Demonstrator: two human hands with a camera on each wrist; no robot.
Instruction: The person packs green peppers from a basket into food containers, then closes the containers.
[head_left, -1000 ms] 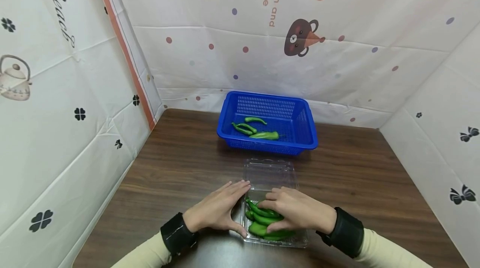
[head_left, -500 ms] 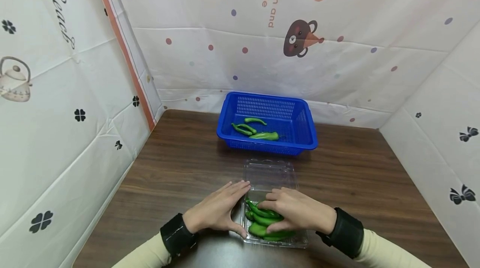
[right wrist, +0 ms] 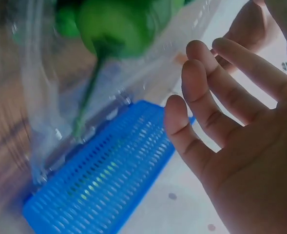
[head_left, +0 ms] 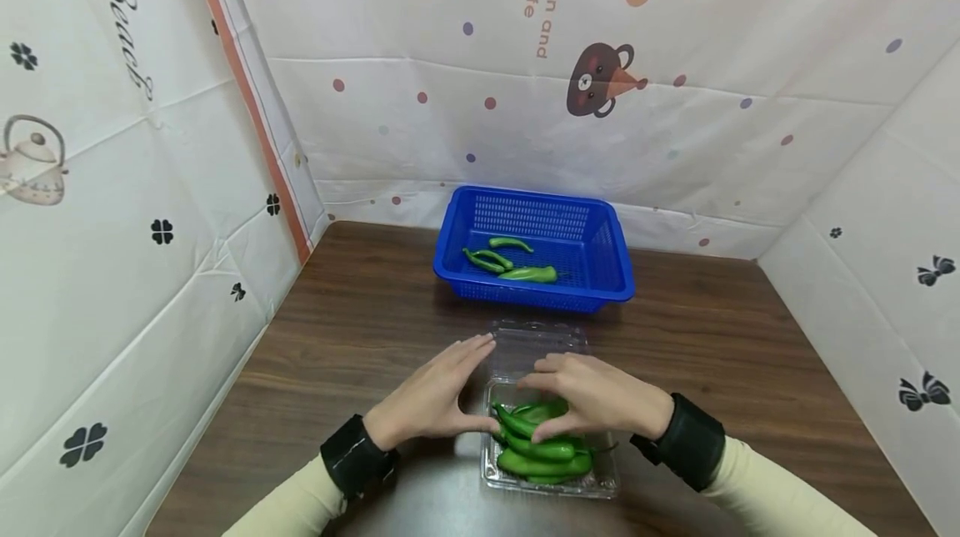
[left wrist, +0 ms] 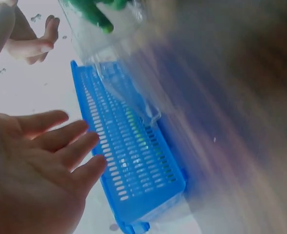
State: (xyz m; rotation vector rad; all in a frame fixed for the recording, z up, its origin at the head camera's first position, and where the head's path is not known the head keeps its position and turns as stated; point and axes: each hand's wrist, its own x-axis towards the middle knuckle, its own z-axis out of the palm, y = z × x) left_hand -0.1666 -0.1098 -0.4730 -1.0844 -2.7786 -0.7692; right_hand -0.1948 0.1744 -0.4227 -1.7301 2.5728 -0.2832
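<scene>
Fingers of both hands are extended and spread, gripping nothing. The right hand (head_left: 600, 399) hovers over the far half of a clear plastic clamshell box (head_left: 551, 483), its thumb close to the green peppers (head_left: 540, 449) piled inside; whether it touches them cannot be told. The left hand (head_left: 435, 395) is held palm inward just beside the box's left edge, fingertips near the open lid (head_left: 536, 337), which lies flat on the desk (head_left: 360, 328) beyond the tray.

Risk: the peppers stand heaped above the rim, so a lid pressed down unevenly could pinch a stem or push one over the side; the light box could also slide toward the near desk edge, which is close.

Room: bare desk lies left and right of the box. A blue basket (head_left: 600, 270) holding more peppers (head_left: 528, 272) stands beyond the lid, near it but apart.
</scene>
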